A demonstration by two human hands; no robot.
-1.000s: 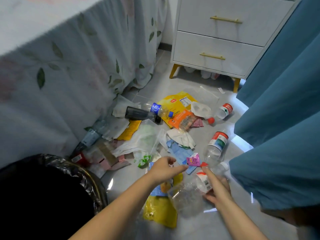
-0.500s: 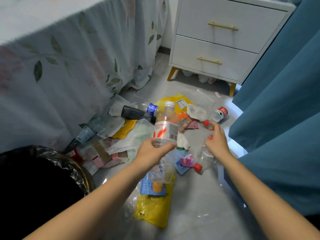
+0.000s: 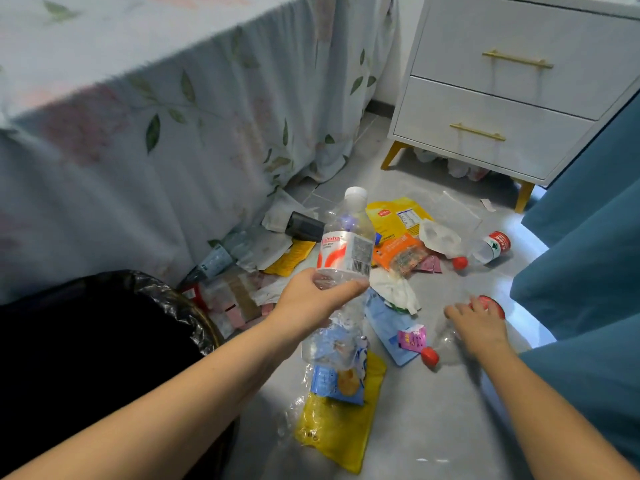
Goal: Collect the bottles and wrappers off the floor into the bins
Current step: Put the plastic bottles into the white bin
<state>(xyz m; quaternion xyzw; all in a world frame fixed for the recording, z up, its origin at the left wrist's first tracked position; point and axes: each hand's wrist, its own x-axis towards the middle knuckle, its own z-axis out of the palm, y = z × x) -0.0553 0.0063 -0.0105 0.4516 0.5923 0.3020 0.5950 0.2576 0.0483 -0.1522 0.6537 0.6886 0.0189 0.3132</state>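
Clear bottle (image 3: 341,261) gripped upright in left hand (image 3: 311,301) beside black-lined bin (image 3: 187,306); right hand (image 3: 476,325) grasps another bottle (image 3: 450,336).

Soft daylight enters beneath the blue curtain (image 3: 585,244) at right, glaring on the grey floor (image 3: 433,420) (wide-angle bending at edges); bedspread (image 3: 138,133) slightly motion-blurred, bin (image 3: 86,341) interior black.

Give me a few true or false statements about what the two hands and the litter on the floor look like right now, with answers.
1. The left hand grips a clear bottle with a white cap. True.
2. The right hand holds a yellow wrapper. False: it reaches down onto a clear bottle with a red label.
3. The bin has a black liner. True.
4. The nightstand drawers hang open. False: both are shut.
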